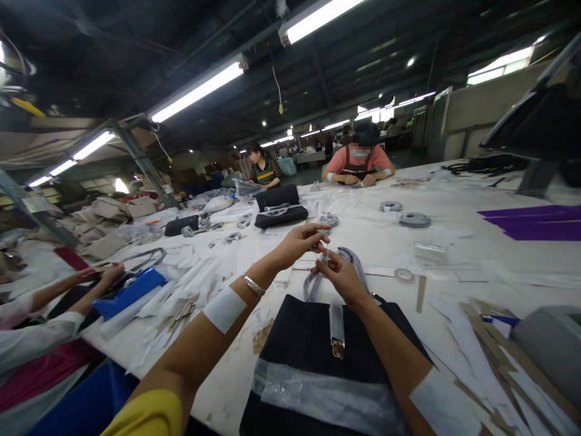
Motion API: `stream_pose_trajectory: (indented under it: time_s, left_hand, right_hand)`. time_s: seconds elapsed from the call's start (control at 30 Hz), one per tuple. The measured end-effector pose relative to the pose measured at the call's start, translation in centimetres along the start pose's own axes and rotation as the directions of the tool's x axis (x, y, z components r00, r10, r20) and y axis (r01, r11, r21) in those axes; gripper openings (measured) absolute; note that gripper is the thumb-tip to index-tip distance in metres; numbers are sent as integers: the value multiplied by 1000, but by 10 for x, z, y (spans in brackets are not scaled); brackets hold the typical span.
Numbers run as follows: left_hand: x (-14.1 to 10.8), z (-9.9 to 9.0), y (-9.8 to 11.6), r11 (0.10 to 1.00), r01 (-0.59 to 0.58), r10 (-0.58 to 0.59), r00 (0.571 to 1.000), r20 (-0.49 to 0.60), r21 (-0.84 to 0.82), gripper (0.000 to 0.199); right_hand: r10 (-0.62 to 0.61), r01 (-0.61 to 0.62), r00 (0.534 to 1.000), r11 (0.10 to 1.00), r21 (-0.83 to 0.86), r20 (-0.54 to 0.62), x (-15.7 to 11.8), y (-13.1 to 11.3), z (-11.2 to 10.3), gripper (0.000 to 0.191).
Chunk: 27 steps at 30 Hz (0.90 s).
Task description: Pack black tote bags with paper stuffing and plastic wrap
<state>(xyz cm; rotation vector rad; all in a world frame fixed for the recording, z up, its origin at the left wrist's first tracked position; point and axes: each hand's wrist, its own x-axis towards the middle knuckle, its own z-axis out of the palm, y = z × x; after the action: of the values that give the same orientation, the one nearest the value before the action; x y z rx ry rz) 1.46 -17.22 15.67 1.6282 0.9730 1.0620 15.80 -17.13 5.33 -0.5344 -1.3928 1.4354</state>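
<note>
My left hand [299, 243] and my right hand [344, 280] meet above the top edge of a black handbag [295, 330]. Both are closed in a pinch on a thin, pale string [327, 247], whose ends I cannot make out. Behind my right hand rises the bag's handle [356, 261], wrapped in clear plastic. A strap with a gold-coloured clasp [338, 347] hangs down the bag's front. Plastic film [318, 387] covers the lower front, and my right forearm hides part of the bag's right side.
Black bags [279, 207] and plastic-wrapped straps [414, 219] lie farther back on the white table [454, 254]. Paper strips [472, 339] and purple sheets [540, 221] are at right. A co-worker's hands [102, 272] work beside a blue piece [131, 293]; two people sit opposite.
</note>
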Motion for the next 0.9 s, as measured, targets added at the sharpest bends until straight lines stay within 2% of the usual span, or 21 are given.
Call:
stream_pose_trajectory:
  time_s: [0.07, 0.1, 0.13, 0.2, 0.27, 0.33, 0.37, 0.43, 0.57, 0.7, 0.83, 0.9]
  left_hand:
    - [2, -6, -14, 999, 40, -43, 995, -86, -34, 47]
    - [1, -11, -25, 994, 105, -107, 983, -147, -25, 45]
    - [-3, -16, -37, 981, 192, -190, 961, -204, -6, 41]
    - [-16, -26, -66, 914, 404, -378, 885, -273, 46, 31]
    - [-31, -34, -94, 823, 562, -531, 811, -247, 77, 21]
    - [-46, -38, -115, 748, 659, -640, 747, -180, 79, 18]
    - [-51, -39, -123, 721, 690, -677, 721, -145, 66, 18]
    - [-56, -38, -131, 698, 716, -713, 696, -83, 6, 15]
    - [-56, -34, -136, 687, 707, -717, 697, 1, -169, 20]
    - [-55, -31, -142, 686, 665, -695, 719, 6, -294, 19]
    - [-55, -26, -141, 718, 593, -636, 771, 1, -364, 20]
    - [-55, -23, -136, 747, 539, -585, 811, 1, -388, 32]
  right_hand:
    - [23, -22, 992, 1000, 15, -121, 3, 1, -4, 47]
    - [22, -22, 985, 1000, 1, -173, 4, 2, -7, 43]
    - [22, -31, 977, 999, -40, -214, 4, 2, -10, 39]
    - [16, -73, 965, 975, -212, -260, 5, 2, -14, 32]
    - [-4, -107, 969, 894, -435, -246, 3, 3, -15, 29]
    - [10, -122, 982, 794, -596, -188, 1, 4, -15, 33]
    - [38, -135, 986, 756, -640, -163, 0, 6, -15, 35]
    - [123, -190, 982, 700, -688, -146, 0, 10, -15, 36]
    - [252, -285, 954, 609, -740, -160, 3, 19, -17, 37]
    - [279, -296, 948, 586, -754, -156, 6, 22, -20, 37]
    - [283, -273, 951, 588, -762, -122, 6, 22, -18, 39]
    - [286, -245, 955, 601, -761, -82, 6, 23, -17, 39]
